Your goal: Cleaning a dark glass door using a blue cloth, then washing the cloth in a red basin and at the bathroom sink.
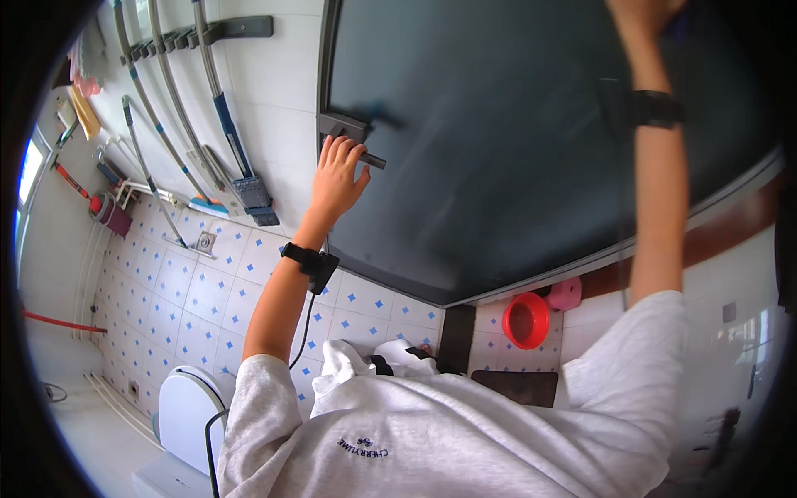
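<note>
My left hand (336, 176) curls its fingers over the dark door handle (375, 161), which sticks out from the edge of a door with a large dark glass panel (498, 166). High at the upper right, my right hand (643, 15) is raised against the panel and partly cut off by the picture's top. It looks closed, though motion smears it. A dark purplish thing (679, 26) shows beside its fingers, too blurred to name. Faint pale streaks run across the glass.
Mops (237, 137) hang from a wall rack (241, 27) on the left. A squeegee (154, 174) leans near the floor drain (205, 241). A white toilet (193, 415) stands at the lower left. Beyond the door's lower edge sits a red basin (526, 321) beside a pink container (565, 294).
</note>
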### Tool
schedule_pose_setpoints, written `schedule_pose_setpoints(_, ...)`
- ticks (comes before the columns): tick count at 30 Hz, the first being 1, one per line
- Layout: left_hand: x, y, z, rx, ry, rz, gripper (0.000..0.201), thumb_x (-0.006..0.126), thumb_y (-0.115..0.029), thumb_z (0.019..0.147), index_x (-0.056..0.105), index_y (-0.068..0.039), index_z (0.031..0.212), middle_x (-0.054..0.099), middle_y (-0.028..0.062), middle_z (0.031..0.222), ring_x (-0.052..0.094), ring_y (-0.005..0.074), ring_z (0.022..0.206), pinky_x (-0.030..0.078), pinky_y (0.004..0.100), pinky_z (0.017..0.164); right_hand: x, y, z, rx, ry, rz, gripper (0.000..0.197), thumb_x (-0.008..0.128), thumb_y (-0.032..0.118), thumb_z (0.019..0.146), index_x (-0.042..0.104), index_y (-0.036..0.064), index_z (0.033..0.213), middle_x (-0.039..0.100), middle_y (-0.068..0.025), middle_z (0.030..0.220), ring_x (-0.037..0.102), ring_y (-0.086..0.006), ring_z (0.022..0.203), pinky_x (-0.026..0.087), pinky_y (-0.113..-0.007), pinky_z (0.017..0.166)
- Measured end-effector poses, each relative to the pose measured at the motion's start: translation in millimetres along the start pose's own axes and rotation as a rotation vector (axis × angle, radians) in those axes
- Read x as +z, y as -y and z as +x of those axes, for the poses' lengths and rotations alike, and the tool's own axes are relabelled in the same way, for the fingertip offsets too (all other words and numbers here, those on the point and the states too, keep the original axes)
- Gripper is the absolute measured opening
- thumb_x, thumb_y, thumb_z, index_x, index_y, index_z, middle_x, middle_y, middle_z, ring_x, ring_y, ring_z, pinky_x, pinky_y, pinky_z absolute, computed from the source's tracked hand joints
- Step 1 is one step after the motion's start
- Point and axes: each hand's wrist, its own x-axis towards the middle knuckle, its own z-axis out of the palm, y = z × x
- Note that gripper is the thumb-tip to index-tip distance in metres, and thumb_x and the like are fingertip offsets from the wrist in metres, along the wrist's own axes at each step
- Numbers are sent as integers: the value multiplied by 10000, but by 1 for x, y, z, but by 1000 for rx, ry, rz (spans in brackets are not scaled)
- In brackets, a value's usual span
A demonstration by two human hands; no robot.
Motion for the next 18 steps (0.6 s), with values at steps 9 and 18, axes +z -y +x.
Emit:
schedule_pose_setpoints(9,1,9,-4,-26,37,-53,277,541,-102,688,481,-66,956,470,81,967,402,246,1042,226,387,997,-99,215,-266,-696,722,595,461,406,182,774,364,70,1219,286,-44,1316,258,-202,1218,216,-344,1000)
schedule_pose_setpoints(18,11,15,-8,-38,-63,-75,299,519,-46,661,490,-72,956,466,79,986,392,249,1062,211,385,1010,-123,43,-264,-843,1026,878,522,413,-66,679,446,118,1167,426,-56,1216,382,-208,1135,263,-321,982)
